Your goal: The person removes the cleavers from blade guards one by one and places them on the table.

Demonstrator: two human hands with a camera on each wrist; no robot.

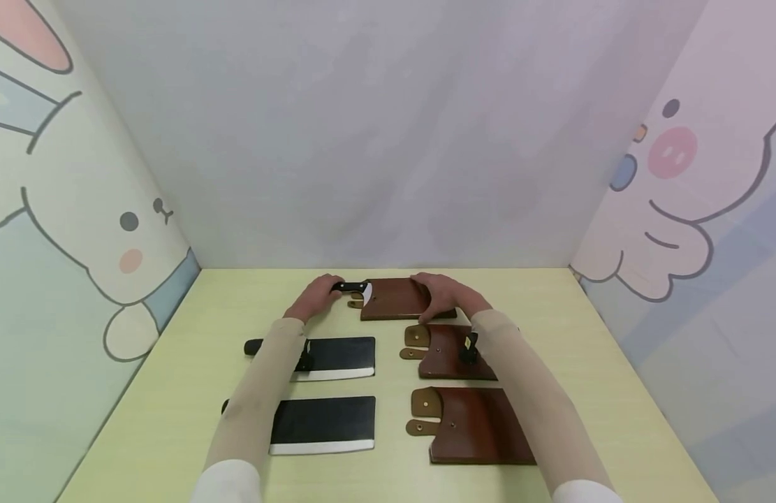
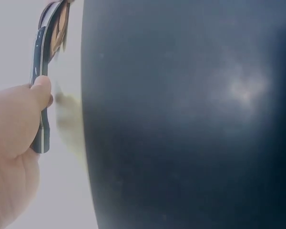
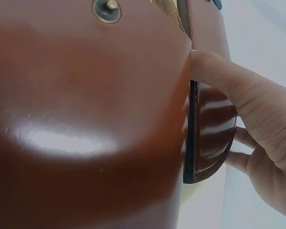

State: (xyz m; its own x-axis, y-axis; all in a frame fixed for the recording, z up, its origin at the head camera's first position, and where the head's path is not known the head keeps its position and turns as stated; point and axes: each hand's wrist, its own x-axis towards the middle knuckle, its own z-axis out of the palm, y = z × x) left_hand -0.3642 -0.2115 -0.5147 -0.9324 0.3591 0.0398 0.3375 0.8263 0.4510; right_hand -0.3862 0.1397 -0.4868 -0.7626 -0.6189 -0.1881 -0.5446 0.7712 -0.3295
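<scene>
At the back of the table, my left hand (image 1: 318, 296) grips the black handle of a cleaver (image 1: 352, 286). The cleaver's blade sits mostly inside a brown leather sheath (image 1: 394, 297), with a bit of bright metal showing near the handle. My right hand (image 1: 445, 295) holds the sheath at its right end. In the left wrist view the thumb presses on the cleaver handle (image 2: 41, 138). The right wrist view shows thumb and fingers on either side of the sheath (image 3: 213, 131). The sheath's tan strap (image 1: 355, 304) hangs loose at its left end.
Two bare cleavers with dark blades, a middle one (image 1: 343, 353) and a front one (image 1: 325, 421), lie under and beside the left forearm. Two more brown sheaths, a middle one (image 1: 447, 349) and a front one (image 1: 478, 423), lie by the right forearm. A pale wall (image 1: 381, 140) stands behind the table.
</scene>
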